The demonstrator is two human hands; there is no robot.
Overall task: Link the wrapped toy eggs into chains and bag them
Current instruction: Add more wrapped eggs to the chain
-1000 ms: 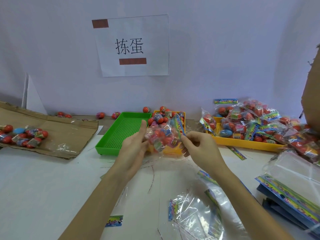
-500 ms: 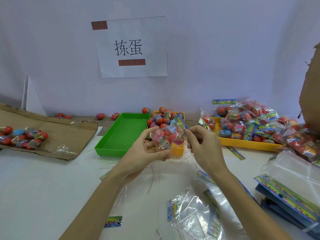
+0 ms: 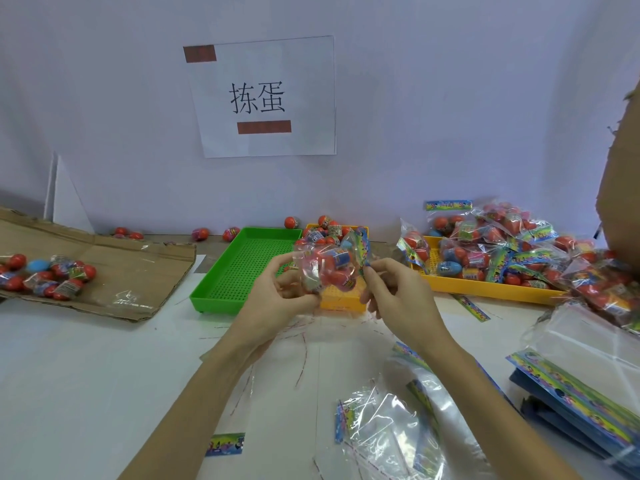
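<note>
Right now, both hands are up off the table with 1 small clear bag [image 3: 330, 268] of toy eggs held between them. The left hand [image 3: 277, 299] curls around the bottom of the bag and holds it from below. The right hand [image 3: 398, 296] pinches the top flap [image 3: 362, 249], the bright strip with the rainbow print. So both hands are closed on the same bag, and neither one is spread wide.

Inside the bag there are red eggs and a blue one, pressed close together. I cannot tell if they are linked in a chain, because the plastic is shiny and crumpled.

This looks like the closing step: the eggs are already in, and the top is being folded or sealed. The next move likely needs the right hand to press the flap flat while the left hand keeps the bag from slipping. After that, the bag probably belongs with the finished bags [image 3: 502, 247], heaped on a yellow tray [image 3: 485, 289] past the right hand.

Just behind the hands sits a second yellow tray [image 3: 341, 303] with loose eggs [image 3: 325, 230] in it. Beside it, behind the left hand, is a green tray [image 3: 214, 296]. Far out past the left hand, more eggs [image 3: 45, 275] lie on flat cardboard [image 3: 138, 271]. Close to the right arm, near the person, lie empty clear bags [image 3: 388, 427].
</note>
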